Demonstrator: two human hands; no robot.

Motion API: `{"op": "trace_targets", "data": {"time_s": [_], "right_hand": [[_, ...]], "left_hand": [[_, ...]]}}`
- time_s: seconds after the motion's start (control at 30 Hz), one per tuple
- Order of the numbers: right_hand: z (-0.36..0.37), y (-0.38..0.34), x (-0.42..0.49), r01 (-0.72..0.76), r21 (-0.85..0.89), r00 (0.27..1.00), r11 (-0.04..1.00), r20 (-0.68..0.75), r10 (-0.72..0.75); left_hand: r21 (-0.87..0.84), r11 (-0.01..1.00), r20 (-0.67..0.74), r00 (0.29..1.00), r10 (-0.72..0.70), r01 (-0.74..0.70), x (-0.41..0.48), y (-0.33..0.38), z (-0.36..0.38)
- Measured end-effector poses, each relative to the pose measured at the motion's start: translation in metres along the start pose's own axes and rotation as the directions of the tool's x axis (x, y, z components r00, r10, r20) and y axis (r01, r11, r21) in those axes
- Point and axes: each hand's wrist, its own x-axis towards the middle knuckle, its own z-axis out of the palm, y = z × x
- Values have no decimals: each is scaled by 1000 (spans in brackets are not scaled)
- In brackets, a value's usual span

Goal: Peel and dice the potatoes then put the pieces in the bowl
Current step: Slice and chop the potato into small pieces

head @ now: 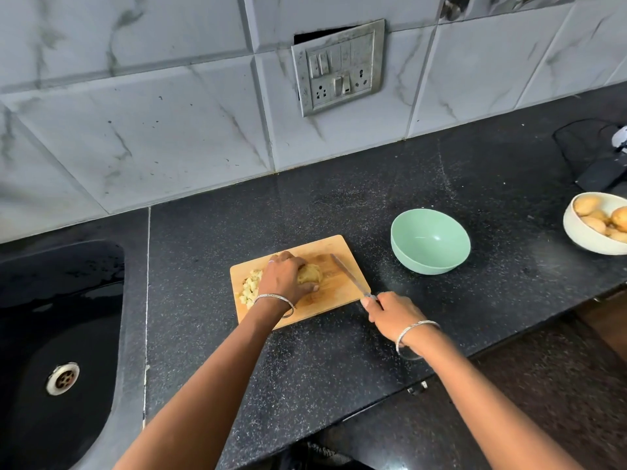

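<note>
A wooden cutting board lies on the black counter. My left hand grips a peeled potato in the board's middle. A pile of diced potato pieces sits at the board's left edge, partly behind my wrist. My right hand holds the handle of a knife; its blade slants over the board's right part, just right of the potato and apart from it. An empty mint-green bowl stands to the right of the board.
A white bowl of whole potatoes stands at the far right edge. Dark objects lie at the back right. A black sink with a metal drain fills the left. A tiled wall with a switch panel rises behind the counter.
</note>
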Motion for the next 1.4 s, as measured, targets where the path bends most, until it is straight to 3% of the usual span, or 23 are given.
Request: {"op": "trace_targets", "data": {"time_s": [0.3,0.87,1.23,1.4], "right_hand": [[32,-19,3,43,-91,998,995,-29,-46],[47,-25,1,66,-40,995,997,-73,-69],[43,-27,-4,67,-38,989,997,-128,-71],[41,-32,-8,155,19,978,988,-148,-150]], "left_hand": [[-49,999,-48,999,-25,23,7,8,1],[-77,995,-81,995,58,-65,6,6,6],[-158,987,-66,998,6,-16,0,3,10],[-230,972,-76,995,-61,42,-5,-5,7]]}}
